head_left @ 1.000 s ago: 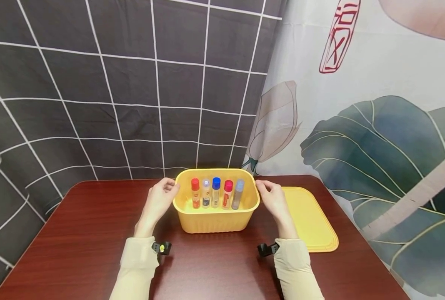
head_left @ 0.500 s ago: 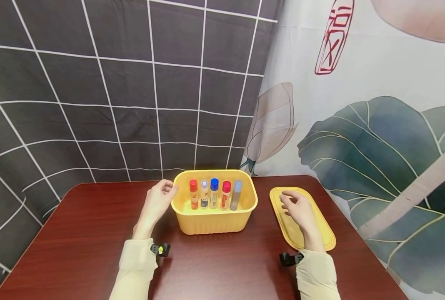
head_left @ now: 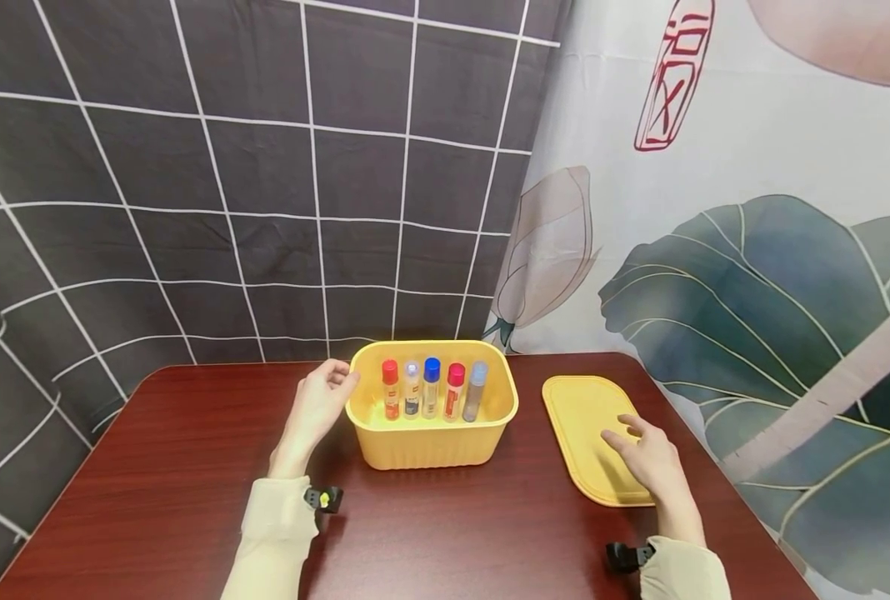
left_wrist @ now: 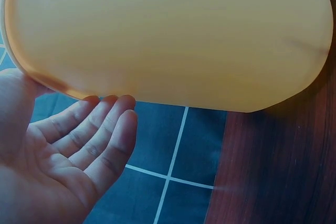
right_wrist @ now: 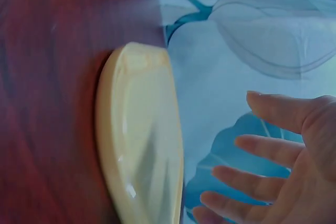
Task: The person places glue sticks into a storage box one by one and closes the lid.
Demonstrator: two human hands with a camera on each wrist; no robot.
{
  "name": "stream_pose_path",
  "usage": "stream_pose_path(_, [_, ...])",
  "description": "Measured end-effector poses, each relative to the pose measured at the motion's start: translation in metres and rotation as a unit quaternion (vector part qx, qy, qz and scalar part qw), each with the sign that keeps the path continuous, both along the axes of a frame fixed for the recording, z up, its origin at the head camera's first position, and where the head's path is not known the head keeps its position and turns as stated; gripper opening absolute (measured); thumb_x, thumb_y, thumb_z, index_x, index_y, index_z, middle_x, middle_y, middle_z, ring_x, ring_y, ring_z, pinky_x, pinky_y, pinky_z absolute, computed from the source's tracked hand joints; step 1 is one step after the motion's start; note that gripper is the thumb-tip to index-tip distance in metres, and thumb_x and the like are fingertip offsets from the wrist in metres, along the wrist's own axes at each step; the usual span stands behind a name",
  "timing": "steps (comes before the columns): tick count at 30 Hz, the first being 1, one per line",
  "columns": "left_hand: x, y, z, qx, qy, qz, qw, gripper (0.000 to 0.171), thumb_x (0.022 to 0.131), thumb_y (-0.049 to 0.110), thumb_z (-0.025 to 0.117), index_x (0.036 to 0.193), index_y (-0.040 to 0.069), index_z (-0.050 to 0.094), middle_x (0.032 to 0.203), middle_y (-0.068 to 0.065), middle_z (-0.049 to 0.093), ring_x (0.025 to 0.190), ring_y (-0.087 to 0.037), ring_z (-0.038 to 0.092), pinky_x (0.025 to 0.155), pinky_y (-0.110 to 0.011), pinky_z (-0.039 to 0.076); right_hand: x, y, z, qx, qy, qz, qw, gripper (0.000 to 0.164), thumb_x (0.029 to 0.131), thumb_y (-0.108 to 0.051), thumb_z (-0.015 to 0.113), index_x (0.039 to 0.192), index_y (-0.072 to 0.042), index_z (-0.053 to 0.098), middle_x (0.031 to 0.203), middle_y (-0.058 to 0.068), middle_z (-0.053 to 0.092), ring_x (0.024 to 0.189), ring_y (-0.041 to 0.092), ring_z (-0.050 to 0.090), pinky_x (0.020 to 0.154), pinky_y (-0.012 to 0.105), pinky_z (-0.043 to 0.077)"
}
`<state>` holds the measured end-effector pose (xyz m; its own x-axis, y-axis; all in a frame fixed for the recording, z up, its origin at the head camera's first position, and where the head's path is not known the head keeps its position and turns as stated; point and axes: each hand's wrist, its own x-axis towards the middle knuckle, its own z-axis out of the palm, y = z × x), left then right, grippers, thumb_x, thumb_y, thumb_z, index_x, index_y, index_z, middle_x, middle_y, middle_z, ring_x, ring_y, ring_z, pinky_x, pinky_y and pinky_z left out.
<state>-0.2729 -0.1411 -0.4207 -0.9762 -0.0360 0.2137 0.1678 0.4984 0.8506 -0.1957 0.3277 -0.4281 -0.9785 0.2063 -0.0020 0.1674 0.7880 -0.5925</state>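
Note:
A yellow plastic box (head_left: 433, 447) stands on the table, uncovered. Inside it, several small capped tubes stand upright in a row, among them a red-capped tube (head_left: 391, 392), a blue-capped tube (head_left: 431, 387) and a grey tube (head_left: 475, 392); they look like glue sticks. My left hand (head_left: 316, 404) is at the box's left end, its relaxed fingertips (left_wrist: 126, 103) against the wall in the left wrist view. Over the yellow lid (head_left: 583, 417), which lies flat right of the box, my right hand (head_left: 649, 458) hovers with spread fingers, holding nothing. In the right wrist view a gap separates it from the lid (right_wrist: 147, 129).
The red-brown wooden table (head_left: 190, 467) carries the box and the lid. A dark curtain with white grid lines (head_left: 265, 208) hangs behind. To the right hangs a pale curtain with printed leaves (head_left: 752, 292), close to the table's right edge.
My right hand has left the box's right end and moved right and toward me, over the lid. The left hand stays at the box's left end. Box, tubes and lid have not moved.

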Motion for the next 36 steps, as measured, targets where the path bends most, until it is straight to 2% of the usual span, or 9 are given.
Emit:
stream_pose_path(9, [0.0, -0.001, 0.001, 0.006, -0.004, 0.001, 1.0, 0.028, 0.096, 0.026, 0.061, 0.11, 0.002, 0.064, 0.099, -0.015, 0.068, 0.089, -0.028, 0.064, 0.083, -0.044, 0.053, 0.006, 0.024, -0.008, 0.026, -0.062, -0.023, 0.997, 0.076, 0.092, -0.043, 0.062, 0.138, 0.013, 0.037, 0.138, 0.041, 0.035, 0.123, 0.059, 0.034, 0.099, 0.067, 0.031])
stream_pose_path(15, [-0.001, 0.0, 0.0, 0.004, 0.002, 0.0, 1.0, 0.028, 0.096, 0.026, 0.061, 0.11, 0.002, 0.064, 0.097, -0.014, 0.067, 0.086, -0.028, 0.063, 0.081, -0.043, 0.053, 0.007, 0.035, -0.014, 0.061, -0.073, -0.023, 0.995, 0.083, 0.088, -0.044, 0.067, 0.133, 0.018, 0.035, 0.132, 0.044, 0.038, 0.115, 0.061, 0.035, 0.097, 0.067, 0.025])
stream_pose_path(24, [-0.002, -0.001, -0.001, 0.005, 0.006, 0.001, 1.0, 0.027, 0.095, 0.025, 0.062, 0.109, 0.002, 0.064, 0.096, -0.015, 0.068, 0.085, -0.028, 0.064, 0.081, -0.043, 0.054, 0.007, 0.043, -0.021, 0.036, -0.131, -0.047, 0.99, 0.106, 0.081, -0.055, 0.071, 0.139, 0.017, 0.021, 0.127, 0.048, 0.027, 0.112, 0.062, 0.022, 0.089, 0.072, 0.03])
stream_pose_path(31, [-0.001, -0.001, -0.001, 0.005, 0.006, 0.0, 1.0, 0.027, 0.096, 0.025, 0.062, 0.11, 0.002, 0.064, 0.097, -0.015, 0.067, 0.085, -0.028, 0.063, 0.081, -0.043, 0.054, 0.005, 0.043, -0.023, 0.037, -0.145, -0.06, 0.987, 0.105, 0.074, -0.058, 0.076, 0.129, 0.019, 0.028, 0.11, 0.043, 0.033, 0.105, 0.059, 0.025, 0.083, 0.067, 0.035])
stream_pose_path(36, [-0.001, 0.0, -0.001, 0.006, 0.01, 0.001, 0.9999, 0.027, 0.096, 0.025, 0.062, 0.109, 0.002, 0.064, 0.096, -0.014, 0.068, 0.085, -0.027, 0.064, 0.081, -0.042, 0.054, 0.001, 0.045, -0.024, 0.044, -0.172, -0.076, 0.981, 0.104, 0.069, -0.064, 0.076, 0.118, 0.017, 0.034, 0.104, 0.039, 0.039, 0.102, 0.059, 0.032, 0.083, 0.071, 0.034])
